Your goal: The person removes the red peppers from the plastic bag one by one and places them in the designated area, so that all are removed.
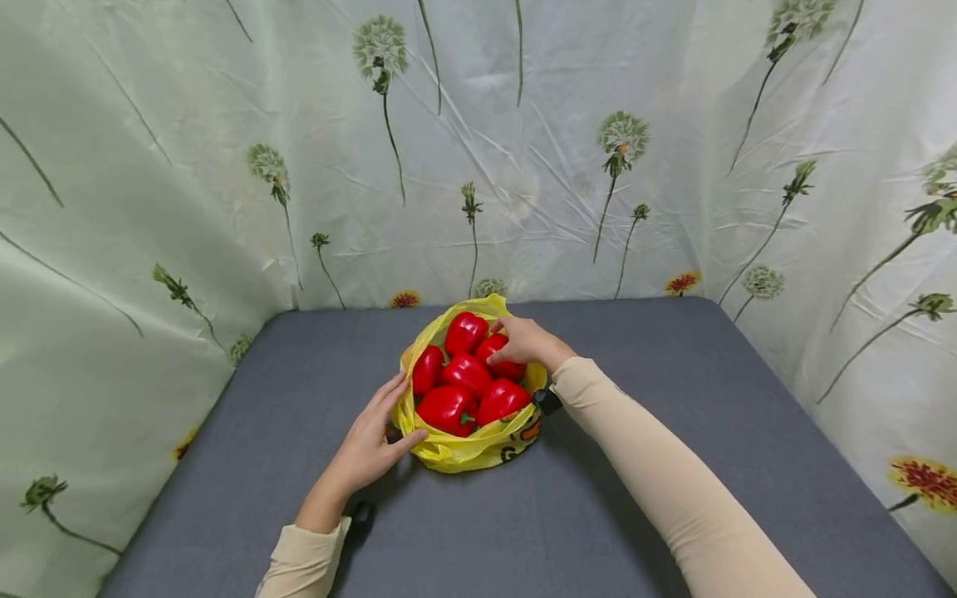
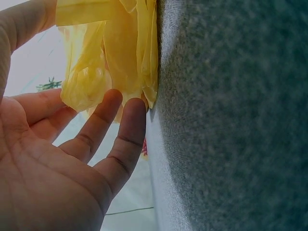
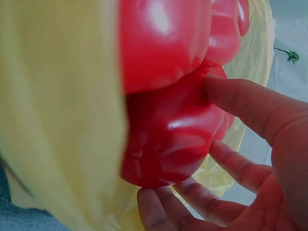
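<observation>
A yellow plastic bag (image 1: 456,457) stands with its mouth spread, holding several shiny red bell peppers (image 1: 465,374). My right hand (image 1: 529,342) reaches over the bag's right rim and grips the bell pepper (image 3: 168,130) at the back right. In the right wrist view the thumb lies on one side of it and the fingers on the other; it sits against other peppers. At the bag's left side, my left hand (image 1: 371,444) rests with loosely extended fingers. The left wrist view shows those fingers (image 2: 132,130) beside the crinkled yellow plastic.
A grey cloth-covered table (image 1: 314,390) carries the bag near its middle. Behind it and along both sides hangs a pale curtain (image 1: 538,183) printed with dandelions. Dark wrist straps (image 1: 547,401) show at both sleeves.
</observation>
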{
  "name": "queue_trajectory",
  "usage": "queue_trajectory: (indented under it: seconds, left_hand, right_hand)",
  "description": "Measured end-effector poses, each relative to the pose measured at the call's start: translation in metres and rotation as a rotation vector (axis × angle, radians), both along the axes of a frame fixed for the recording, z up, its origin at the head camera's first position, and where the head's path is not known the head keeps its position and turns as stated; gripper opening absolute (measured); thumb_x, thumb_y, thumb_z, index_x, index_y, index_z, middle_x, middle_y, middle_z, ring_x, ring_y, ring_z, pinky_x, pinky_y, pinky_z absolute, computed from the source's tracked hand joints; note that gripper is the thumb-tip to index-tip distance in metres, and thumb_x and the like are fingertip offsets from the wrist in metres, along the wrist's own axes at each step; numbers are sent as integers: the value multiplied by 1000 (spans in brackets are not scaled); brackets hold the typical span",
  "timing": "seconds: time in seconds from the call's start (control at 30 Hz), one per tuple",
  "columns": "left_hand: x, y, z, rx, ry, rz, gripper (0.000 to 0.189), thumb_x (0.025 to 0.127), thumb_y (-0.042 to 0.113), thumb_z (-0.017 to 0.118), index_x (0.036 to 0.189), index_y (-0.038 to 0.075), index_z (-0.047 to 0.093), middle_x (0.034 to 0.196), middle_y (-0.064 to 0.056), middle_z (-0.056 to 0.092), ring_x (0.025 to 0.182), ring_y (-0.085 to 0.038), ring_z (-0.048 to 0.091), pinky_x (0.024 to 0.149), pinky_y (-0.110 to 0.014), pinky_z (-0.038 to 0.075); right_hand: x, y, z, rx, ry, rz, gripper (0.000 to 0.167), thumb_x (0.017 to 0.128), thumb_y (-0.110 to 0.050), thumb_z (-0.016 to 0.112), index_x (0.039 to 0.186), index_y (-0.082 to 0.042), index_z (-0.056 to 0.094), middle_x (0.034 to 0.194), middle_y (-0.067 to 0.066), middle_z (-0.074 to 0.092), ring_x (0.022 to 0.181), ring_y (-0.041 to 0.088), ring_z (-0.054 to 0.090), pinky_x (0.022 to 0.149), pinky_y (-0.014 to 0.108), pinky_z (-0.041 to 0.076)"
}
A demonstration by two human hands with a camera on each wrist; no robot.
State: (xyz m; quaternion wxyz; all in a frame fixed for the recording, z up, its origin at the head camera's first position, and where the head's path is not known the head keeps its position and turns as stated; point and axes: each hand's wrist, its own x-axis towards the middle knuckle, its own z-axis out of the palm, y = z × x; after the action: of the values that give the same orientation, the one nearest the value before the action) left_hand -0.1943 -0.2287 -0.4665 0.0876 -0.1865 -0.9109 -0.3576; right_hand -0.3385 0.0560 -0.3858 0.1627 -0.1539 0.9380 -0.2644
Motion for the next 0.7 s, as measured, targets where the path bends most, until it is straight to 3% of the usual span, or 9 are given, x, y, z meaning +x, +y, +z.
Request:
queue_trajectory:
  seconds: [0.43,0.7]
  left_hand:
    - [-2,0,0,-11,-33,9,87,94,26,85,164,-1,40,175,-16,34,147,-38,50,83,-31,57]
    - [-1,0,-1,-16,-26,17,86,94,25,85,163,-2,41,174,-18,35,144,-38,52,83,-31,56]
  right_hand:
    - [1,-4,7,74,5,0,59,97,-30,79,146,-6,57,138,18,66,118,29,62,100,42,56]
    - [-3,1,12,59,-4,-15,55,97,-33,78,140,-5,58,129,15,67,106,25,61,89,36,55]
